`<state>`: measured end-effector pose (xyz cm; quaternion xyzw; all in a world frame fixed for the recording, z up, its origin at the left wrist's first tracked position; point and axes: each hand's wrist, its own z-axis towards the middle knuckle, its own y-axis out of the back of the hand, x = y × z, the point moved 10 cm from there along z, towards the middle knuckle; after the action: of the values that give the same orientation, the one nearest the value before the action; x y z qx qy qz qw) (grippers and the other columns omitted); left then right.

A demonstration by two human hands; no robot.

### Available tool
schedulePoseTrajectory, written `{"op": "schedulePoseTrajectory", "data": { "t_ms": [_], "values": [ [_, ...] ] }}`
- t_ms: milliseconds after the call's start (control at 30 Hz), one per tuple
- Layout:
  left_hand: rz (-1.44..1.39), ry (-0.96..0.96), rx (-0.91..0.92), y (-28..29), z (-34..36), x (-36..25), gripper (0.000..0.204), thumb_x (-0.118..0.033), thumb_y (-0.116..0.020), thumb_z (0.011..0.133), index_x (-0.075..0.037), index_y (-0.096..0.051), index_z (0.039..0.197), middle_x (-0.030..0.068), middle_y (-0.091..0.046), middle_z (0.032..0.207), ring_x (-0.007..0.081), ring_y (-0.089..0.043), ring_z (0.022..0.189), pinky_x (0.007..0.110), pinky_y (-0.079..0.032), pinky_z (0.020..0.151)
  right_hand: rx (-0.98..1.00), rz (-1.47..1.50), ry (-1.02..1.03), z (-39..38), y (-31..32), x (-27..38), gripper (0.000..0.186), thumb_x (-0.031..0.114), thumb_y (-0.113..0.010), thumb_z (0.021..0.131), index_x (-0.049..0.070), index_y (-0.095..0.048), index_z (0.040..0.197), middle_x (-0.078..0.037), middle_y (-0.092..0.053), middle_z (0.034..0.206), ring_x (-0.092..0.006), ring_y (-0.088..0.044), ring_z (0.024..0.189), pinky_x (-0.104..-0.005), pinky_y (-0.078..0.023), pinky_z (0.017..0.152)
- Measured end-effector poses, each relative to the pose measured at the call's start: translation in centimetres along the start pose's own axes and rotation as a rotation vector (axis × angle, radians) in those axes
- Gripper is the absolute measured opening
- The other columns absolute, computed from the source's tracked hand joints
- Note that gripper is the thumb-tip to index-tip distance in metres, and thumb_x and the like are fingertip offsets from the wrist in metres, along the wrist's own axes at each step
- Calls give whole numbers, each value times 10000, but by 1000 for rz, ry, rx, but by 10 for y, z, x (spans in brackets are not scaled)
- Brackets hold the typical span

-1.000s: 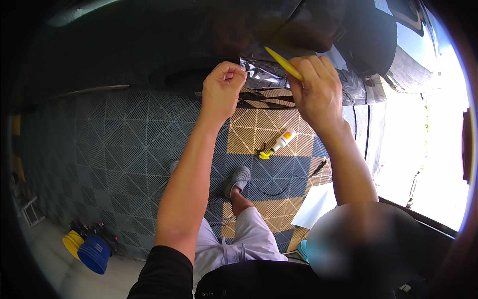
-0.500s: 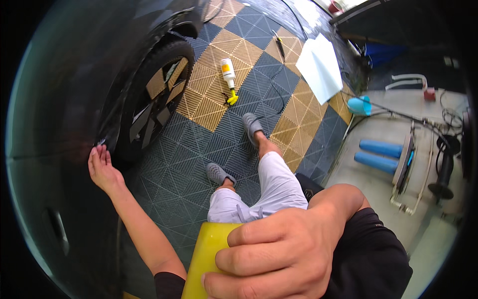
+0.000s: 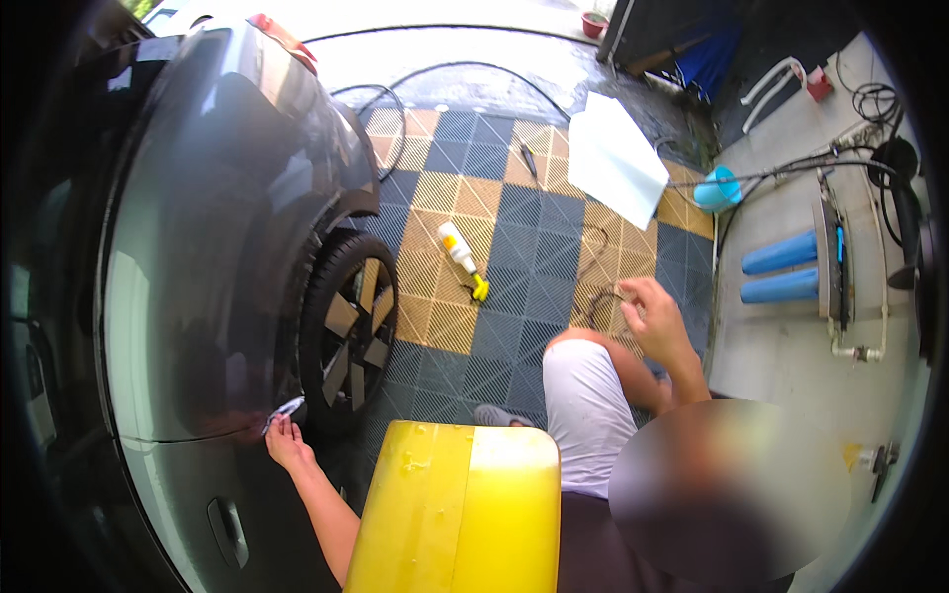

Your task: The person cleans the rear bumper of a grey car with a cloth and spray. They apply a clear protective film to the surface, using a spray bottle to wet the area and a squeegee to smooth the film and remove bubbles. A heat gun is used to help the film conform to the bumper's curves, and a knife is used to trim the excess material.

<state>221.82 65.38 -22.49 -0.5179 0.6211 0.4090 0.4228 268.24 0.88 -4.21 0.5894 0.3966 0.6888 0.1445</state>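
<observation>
At the car body [image 3: 208,336], my left hand [image 3: 288,445] reaches low beside the rear wheel [image 3: 348,331]. Its fingers are closed at the lower end of a small, shiny whitish piece that looks like crumpled film [image 3: 287,408], by the panel seam. My right hand [image 3: 654,318] is raised above my bent knee, its fingers loosely curled and thumb apart, with nothing visible between them. A smooth yellow block-like thing [image 3: 460,504] fills the lower middle, close to view; neither hand touches it, and what supports it is hidden.
A white spray bottle with a yellow head [image 3: 462,255] lies on the tiled floor [image 3: 534,237]. Beyond are a dark slim tool [image 3: 528,160] and a white sheet [image 3: 615,158]. Blue cylinders [image 3: 781,269], a light-blue bucket [image 3: 718,189] and hoses line the right side.
My right hand has left the yellow thing and moved up and right. My left hand stays at the panel by the wheel. The view has shifted, showing more of the car, and my legs are bent.
</observation>
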Motion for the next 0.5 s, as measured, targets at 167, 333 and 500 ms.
{"op": "schedulePoseTrajectory", "data": {
  "t_ms": [167, 333, 500],
  "values": [
    [-132, 112, -270, -11, -2, 8, 241, -301, -689, 934, -119, -592, 1060, 21, -685, 980, 165, -660, 908, 305, -456, 762, 117, -189, -195, 58, -21, -99, 311, 100, -638, 868, 3, -642, 1163, -187, -615, 1113, -344, -650, 967, -398, -529, 855],
    [-60, 52, -402, 34, 4, 30, 223, -322, -645, 947, -131, -580, 1040, 26, -652, 975, 171, -641, 929, 301, -429, 723, 74, 4, -236, 168, -75, -212, 313, 134, -659, 866, -7, -658, 1145, -182, -662, 1052, -299, -675, 914, -400, -540, 841],
    [-88, 132, -613, 65, -13, -6, 436, -391, -539, 964, -84, -528, 1274, 56, -569, 1289, 217, -595, 1149, 366, -487, 928, 111, 120, -574, 302, -232, -446, 399, 216, -678, 849, 2, -648, 1184, -205, -699, 1098, -320, -678, 1022, -408, -530, 897]
  ]
}}
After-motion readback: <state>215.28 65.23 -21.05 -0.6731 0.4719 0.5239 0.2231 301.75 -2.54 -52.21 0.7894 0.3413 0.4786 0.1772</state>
